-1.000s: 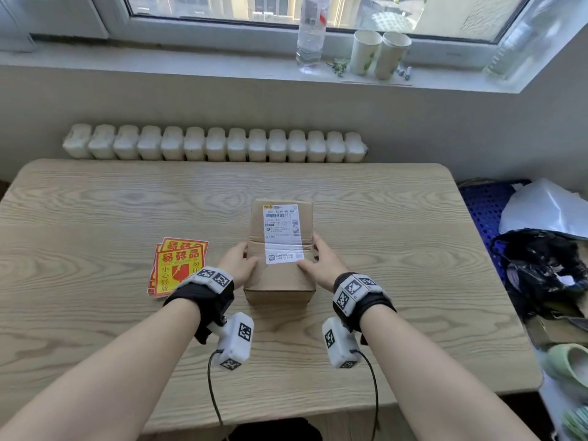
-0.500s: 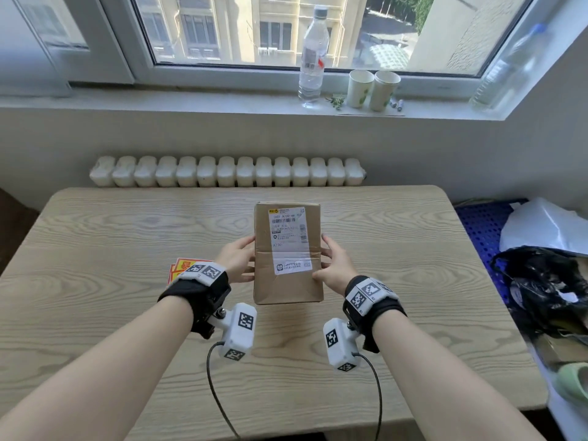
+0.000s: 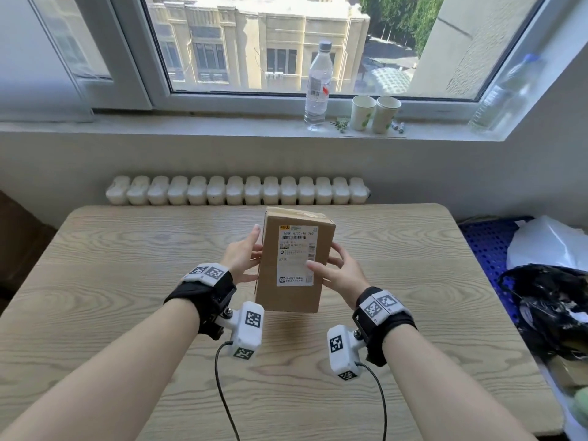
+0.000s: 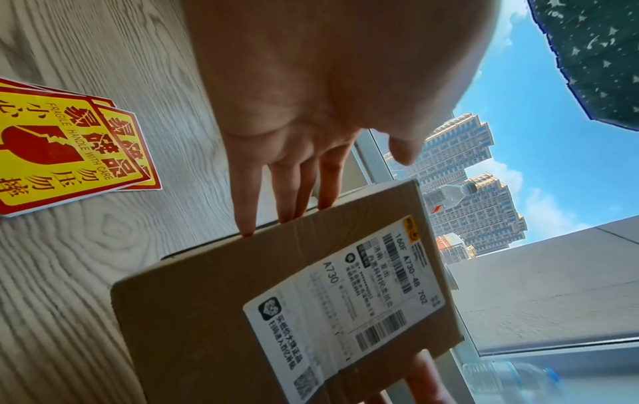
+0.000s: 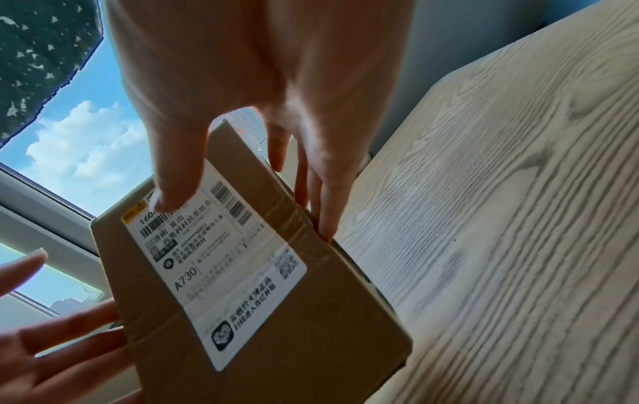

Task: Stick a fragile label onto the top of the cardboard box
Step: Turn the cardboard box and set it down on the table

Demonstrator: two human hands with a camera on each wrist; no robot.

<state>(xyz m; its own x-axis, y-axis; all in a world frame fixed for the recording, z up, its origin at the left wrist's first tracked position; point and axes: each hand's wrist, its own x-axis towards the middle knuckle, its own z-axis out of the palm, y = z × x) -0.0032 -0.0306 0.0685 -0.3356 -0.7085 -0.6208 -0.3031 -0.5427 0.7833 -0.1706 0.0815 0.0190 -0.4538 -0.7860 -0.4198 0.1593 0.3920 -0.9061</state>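
I hold the cardboard box upright above the wooden table — shipping label facing me. My left hand presses its left side with straight fingers; my right hand grips the right side, thumb on the front. The fragile labels lie on the table left of the box.

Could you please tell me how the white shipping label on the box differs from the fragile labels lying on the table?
The shipping label is white with black barcodes and print; the fragile labels are yellow and red with a broken-glass symbol. The shipping label is stuck on the cardboard box, held above the table between the left hand and right hand; the fragile labels lie loose, overlapping, on the table. Both are flat printed rectangles.
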